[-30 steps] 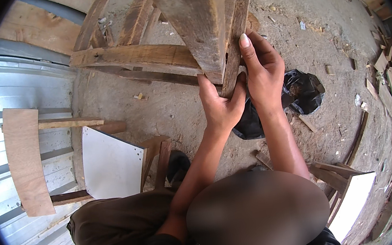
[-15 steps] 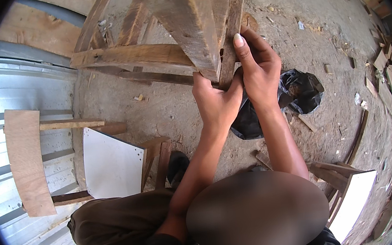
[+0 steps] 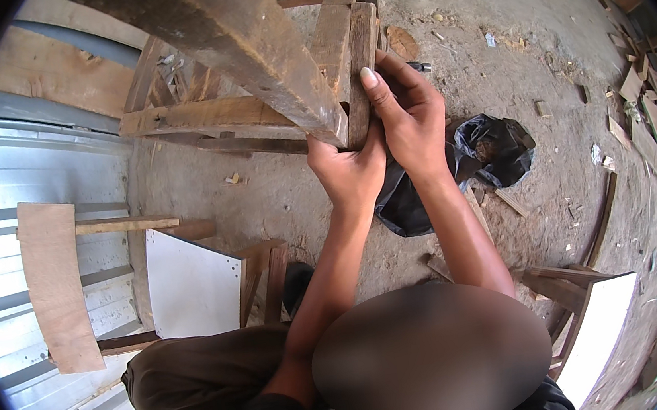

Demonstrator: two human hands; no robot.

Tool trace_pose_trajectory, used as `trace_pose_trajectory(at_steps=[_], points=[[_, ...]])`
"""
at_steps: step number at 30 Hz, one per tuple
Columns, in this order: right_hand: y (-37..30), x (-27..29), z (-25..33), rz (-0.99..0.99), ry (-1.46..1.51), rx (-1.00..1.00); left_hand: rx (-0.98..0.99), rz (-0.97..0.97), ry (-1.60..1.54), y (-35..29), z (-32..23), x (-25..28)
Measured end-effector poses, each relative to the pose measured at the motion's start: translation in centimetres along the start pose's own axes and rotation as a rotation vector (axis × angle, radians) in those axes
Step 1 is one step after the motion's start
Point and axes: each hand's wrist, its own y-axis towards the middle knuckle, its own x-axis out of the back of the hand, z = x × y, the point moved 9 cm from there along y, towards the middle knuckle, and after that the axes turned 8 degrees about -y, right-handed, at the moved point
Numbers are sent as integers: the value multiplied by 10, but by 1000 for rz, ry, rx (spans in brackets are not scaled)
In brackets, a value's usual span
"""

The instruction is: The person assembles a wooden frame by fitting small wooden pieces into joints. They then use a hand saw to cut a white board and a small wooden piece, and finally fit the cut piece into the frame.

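Note:
A brown wooden frame [image 3: 223, 117], built of rough bars like a chair or stool frame, stands in front of me with a thick leg slanting toward my hands. Along its right side lies a short wooden strip [image 3: 361, 41], close against the bars. My left hand [image 3: 347, 172] is closed around the frame's near lower corner, its fingers partly hidden behind the wood. My right hand [image 3: 415, 125] grips the strip from the right, thumb on its face and fingers curled behind its edge. The two hands touch or nearly touch at the strip's lower end.
A black plastic bag [image 3: 405, 205] lies on the dirt floor below my hands. White-topped wooden pieces stand at left [image 3: 192, 279] and right [image 3: 599, 337]. A curved plywood panel [image 3: 55, 286] leans by the metal wall. Scrap wood [image 3: 647, 147] is heaped at far right.
The frame, the strip and both hands have shifted left and slightly down in view, and the background has moved a little too. Both hands keep their hold.

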Motion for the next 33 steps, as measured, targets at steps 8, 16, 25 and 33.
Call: trace_pose_trajectory(at_steps=[8,16,25,33], points=[[-1,1,4,-10,-26,40,-91,14,-46,0,-4,-3],[-2,3,2,29,-61,36,-121,38,-28,-2,-3,-2],[-13,3,-2,160,-170,-17,-136,10,-26,-5,-4,-2],[-7,9,-3,107,-238,-38,-133,10,4,1,-6,-4]])
